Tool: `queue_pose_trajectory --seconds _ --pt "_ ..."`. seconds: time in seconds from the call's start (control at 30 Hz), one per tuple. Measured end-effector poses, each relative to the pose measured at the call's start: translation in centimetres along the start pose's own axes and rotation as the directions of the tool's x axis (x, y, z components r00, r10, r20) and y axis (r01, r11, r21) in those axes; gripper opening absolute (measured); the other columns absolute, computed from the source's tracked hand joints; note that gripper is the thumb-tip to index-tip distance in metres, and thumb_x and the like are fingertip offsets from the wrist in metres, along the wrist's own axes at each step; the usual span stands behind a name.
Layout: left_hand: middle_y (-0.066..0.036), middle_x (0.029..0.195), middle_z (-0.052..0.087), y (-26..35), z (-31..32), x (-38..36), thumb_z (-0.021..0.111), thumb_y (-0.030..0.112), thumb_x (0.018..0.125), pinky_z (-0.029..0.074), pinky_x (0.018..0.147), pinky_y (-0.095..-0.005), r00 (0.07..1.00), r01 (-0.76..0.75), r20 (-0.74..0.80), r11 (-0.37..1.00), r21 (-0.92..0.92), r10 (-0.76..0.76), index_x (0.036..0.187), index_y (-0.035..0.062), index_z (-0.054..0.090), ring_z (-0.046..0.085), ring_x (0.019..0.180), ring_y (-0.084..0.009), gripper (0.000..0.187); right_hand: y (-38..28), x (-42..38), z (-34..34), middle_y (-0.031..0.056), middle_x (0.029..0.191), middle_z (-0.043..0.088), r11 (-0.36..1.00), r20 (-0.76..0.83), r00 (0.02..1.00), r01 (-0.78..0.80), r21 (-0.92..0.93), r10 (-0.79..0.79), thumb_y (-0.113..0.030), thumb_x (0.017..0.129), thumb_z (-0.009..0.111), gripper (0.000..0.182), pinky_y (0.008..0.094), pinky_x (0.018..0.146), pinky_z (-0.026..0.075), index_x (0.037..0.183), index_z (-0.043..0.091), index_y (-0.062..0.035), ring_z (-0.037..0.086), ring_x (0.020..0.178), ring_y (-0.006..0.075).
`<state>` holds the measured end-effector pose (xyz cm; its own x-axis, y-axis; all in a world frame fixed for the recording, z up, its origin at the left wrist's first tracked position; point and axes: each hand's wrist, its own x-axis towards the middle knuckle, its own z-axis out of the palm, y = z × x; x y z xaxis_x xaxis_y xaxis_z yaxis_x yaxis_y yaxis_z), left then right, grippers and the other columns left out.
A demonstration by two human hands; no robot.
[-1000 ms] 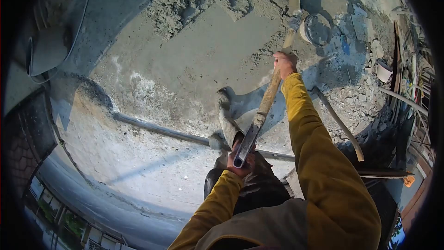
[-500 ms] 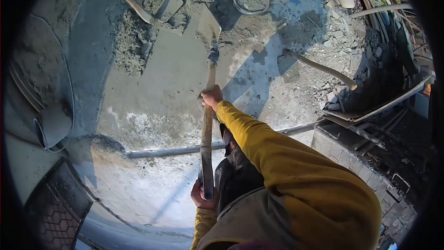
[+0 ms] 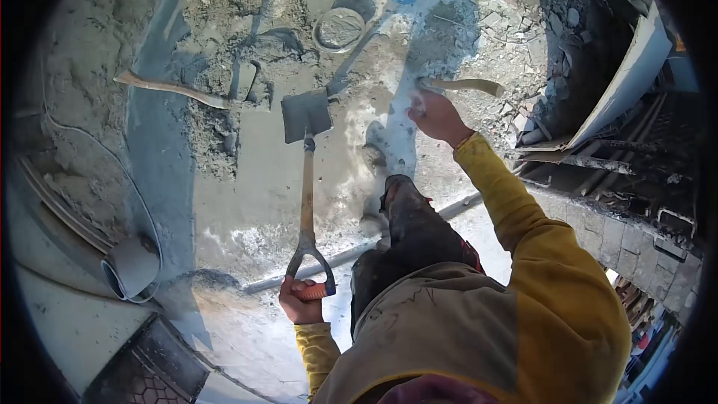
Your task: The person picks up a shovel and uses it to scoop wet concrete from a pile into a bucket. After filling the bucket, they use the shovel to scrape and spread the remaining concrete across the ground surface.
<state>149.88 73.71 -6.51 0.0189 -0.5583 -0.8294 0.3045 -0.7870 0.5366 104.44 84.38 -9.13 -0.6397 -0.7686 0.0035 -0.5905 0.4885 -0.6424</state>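
My left hand (image 3: 298, 301) grips the D-handle of a shovel (image 3: 307, 179). The shovel's shaft runs straight ahead, and its flat blade (image 3: 305, 115) rests on the wet grey cement. My right hand (image 3: 436, 116), in a yellow sleeve, has left the shaft. It reaches out to the right with the fingers apart and holds nothing. It is close to the near end of a curved wooden handle (image 3: 464, 85) that lies on the rubble. My leg in a muddy boot (image 3: 407, 209) stands on the cement between the two hands.
A second shovel (image 3: 176, 89) lies in a heap of mortar (image 3: 232, 45) at the far left. A round pan (image 3: 339, 29) sits beyond the blade. A pipe (image 3: 351, 252) crosses the floor near my feet. Rubble, planks and a brick edge (image 3: 621, 232) line the right.
My right hand let go of the shovel shaft and swung out to the right. The left hand now holds the shovel alone by its D-handle. The view turned, so everything shifted leftward.
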Motion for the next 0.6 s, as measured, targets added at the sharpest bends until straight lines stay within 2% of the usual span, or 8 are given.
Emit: queue_pose_trajectory --seconds 0.07,0.13,0.2,0.27,0.37,0.43,0.5,0.6 --pt "-0.001 0.053 0.043 0.3 1.2 -0.4 0.049 0.015 0.083 0.044 0.056 -0.0342 0.999 0.001 -0.039 1.000 0.027 0.000 0.072 0.0100 0.044 0.048 0.052 -0.0192 0.014 3.1 1.4 -6.5 0.0162 0.099 0.057 0.956 -0.072 0.996 -0.073 -0.282 0.055 -0.020 0.079 0.058 0.038 0.0385 0.074 0.047 0.114 0.050 -0.0052 0.059 0.086 0.0308" --pt "-0.001 0.051 0.043 0.9 2.8 -1.4 0.049 0.016 0.083 0.043 0.054 -0.0338 0.997 0.005 -0.081 0.999 0.048 -0.002 0.070 0.0105 0.044 0.048 0.050 -0.0188 0.015 5.4 2.0 -10.4 0.0171 0.098 0.056 0.803 0.009 0.952 -0.253 -0.539 0.305 -0.028 0.077 0.060 0.041 0.0420 0.075 0.046 0.109 0.051 -0.0038 0.059 0.084 0.0337" --pt "0.000 0.050 0.041 1.4 5.0 -2.1 0.047 0.018 0.083 0.043 0.053 -0.0331 0.992 0.001 -0.129 0.996 0.087 0.010 0.064 0.0124 0.042 0.048 0.049 -0.0184 0.021 11.3 2.8 -11.9 0.0179 0.091 0.058 0.784 0.221 0.848 -0.305 -0.541 0.482 -0.031 0.075 0.062 0.047 0.0435 0.073 0.046 0.109 0.049 -0.0009 0.060 0.080 0.0338" --pt "0.001 0.049 0.040 2.2 7.9 -3.1 0.048 0.018 0.083 0.043 0.051 -0.0309 0.988 -0.010 -0.154 0.996 0.084 0.023 0.060 0.0143 0.038 0.048 0.049 -0.0160 0.025 12.6 2.9 -12.5 0.0143 0.086 0.056 0.779 0.434 0.647 -0.502 -0.376 0.627 -0.027 0.076 0.061 0.047 0.0395 0.063 0.050 0.111 0.045 0.0003 0.061 0.075 0.0271" --pt "0.002 0.050 0.039 3.3 13.1 -5.5 0.049 0.018 0.082 0.044 0.052 -0.0290 0.980 -0.034 -0.191 0.995 0.090 0.051 0.060 0.0145 0.038 0.047 0.049 -0.0146 0.025 14.2 2.3 -12.5 0.0101 0.084 0.054 0.488 0.658 0.370 -0.873 0.003 0.656 -0.020 0.076 0.061 0.047 0.0322 0.053 0.055 0.113 0.039 0.0013 0.062 0.068 0.0180" --pt "0.001 0.050 0.040 3.7 15.9 -6.1 0.048 0.018 0.083 0.044 0.054 -0.0285 0.980 -0.065 -0.176 0.984 0.165 0.094 0.060 0.0136 0.038 0.048 0.050 -0.0147 0.025 15.6 1.7 -12.7 0.0097 0.088 0.051 0.324 0.720 0.376 -0.920 0.219 0.582 -0.016 0.074 0.062 0.049 0.0348 0.059 0.057 0.114 0.038 0.0013 0.059 0.063 0.0176" --pt "0.000 0.050 0.042 4.2 19.2 -7.5 0.047 0.019 0.084 0.044 0.056 -0.0279 0.978 -0.074 -0.188 0.990 0.120 0.096 0.061 0.0123 0.040 0.049 0.051 -0.0148 0.025 16.9 1.8 -13.6 0.0056 0.077 0.049 0.278 0.653 0.416 -0.909 0.310 0.633 -0.011 0.073 0.061 0.041 0.0299 0.050 0.053 0.108 0.044 0.0013 0.050 0.053 0.0131" --pt "0.001 0.053 0.045 5.0 21.0 -7.7 0.049 0.018 0.084 0.045 0.059 -0.0285 0.980 -0.074 -0.168 0.982 0.172 0.103 0.064 0.0111 0.043 0.050 0.054 -0.0149 0.022 21.7 1.4 -16.8 0.0012 0.061 0.044 0.188 0.644 0.461 -0.874 0.448 0.611 -0.008 0.070 0.061 0.017 0.0240 0.041 0.036 0.081 0.051 0.0008 0.039 0.047 0.0089"
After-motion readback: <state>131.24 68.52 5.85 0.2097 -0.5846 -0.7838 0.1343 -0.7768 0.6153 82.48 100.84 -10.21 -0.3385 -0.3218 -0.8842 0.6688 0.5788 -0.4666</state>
